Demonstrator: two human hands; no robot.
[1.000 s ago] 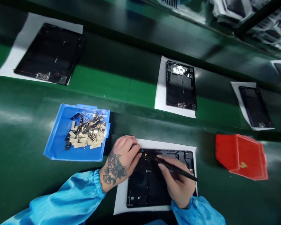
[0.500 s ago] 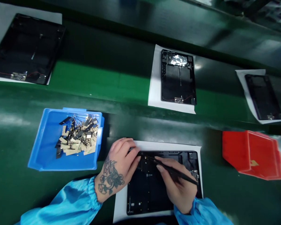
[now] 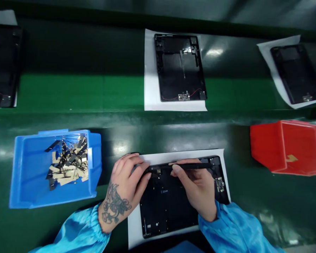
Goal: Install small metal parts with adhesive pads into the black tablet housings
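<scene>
A black device housing [image 3: 171, 200] lies on a white sheet [image 3: 134, 225] in front of me. My left hand [image 3: 126, 186], with a tattoo on its back, rests at the housing's upper left corner. Its fingers are bent together there, and what they grip, if anything, is hidden. My right hand [image 3: 197, 186] holds dark tweezers [image 3: 193, 166] nearly level over the housing's upper edge. The tweezers' tip is close to my left fingertips, beside a small metallic part. A small circuit board [image 3: 219, 184] sits at the housing's right side.
On the left stands a blue bin [image 3: 28, 168] with many antenna-like parts [image 3: 71, 161]. A red bin [image 3: 265, 144] with a small yellowish piece [image 3: 291, 158] is on the right. Beyond, more housings [image 3: 180, 66] lie on white sheets along a green strip.
The view has shifted. The tweezers have turned from a slant to nearly level. The far housings appear shifted relative to the bins. My left hand stays at the housing's corner.
</scene>
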